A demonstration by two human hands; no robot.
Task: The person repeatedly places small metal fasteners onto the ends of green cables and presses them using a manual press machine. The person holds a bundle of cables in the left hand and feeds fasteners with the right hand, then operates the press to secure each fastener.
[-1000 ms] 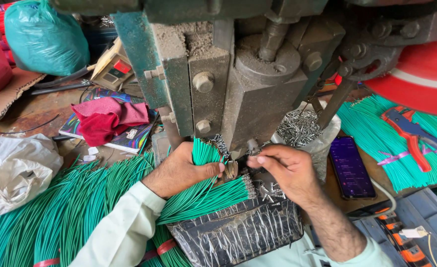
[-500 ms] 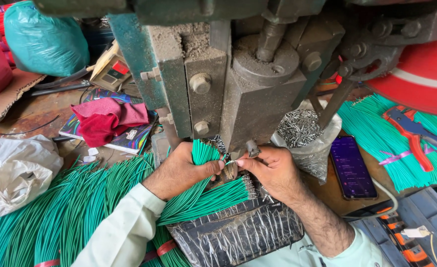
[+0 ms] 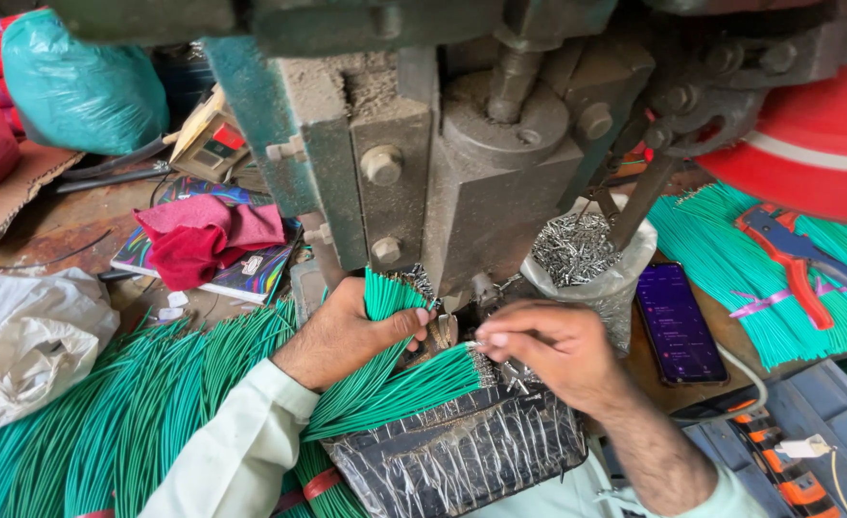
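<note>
Overhead, the grey-green press (image 3: pixel 462 163) fills the top of the view, its block coming down toward twelve o'clock of both hands. Below it, a loose heap of green wires (image 3: pixel 107 422) spreads out to eight o'clock, and a second, tied lot (image 3: pixel 759 278) lies at three o'clock under a red wire stripper (image 3: pixel 798 259). Nearer in, a clear bag of small metal terminals (image 3: pixel 577 254) stands at one o'clock of the right hand, with a phone (image 3: pixel 678 324) just beside it. The left hand (image 3: pixel 347 331) is clenched around a bundle of green wires (image 3: pixel 395 384), whose long axis runs from seven o'clock up to one o'clock, ends fanned toward the press. The right hand (image 3: pixel 548 355), the nearer to the die, pinches what seems to be a single wire end (image 3: pixel 471 345) between thumb and forefinger, pointing to nine o'clock; the tip is too small to be sure.
</note>
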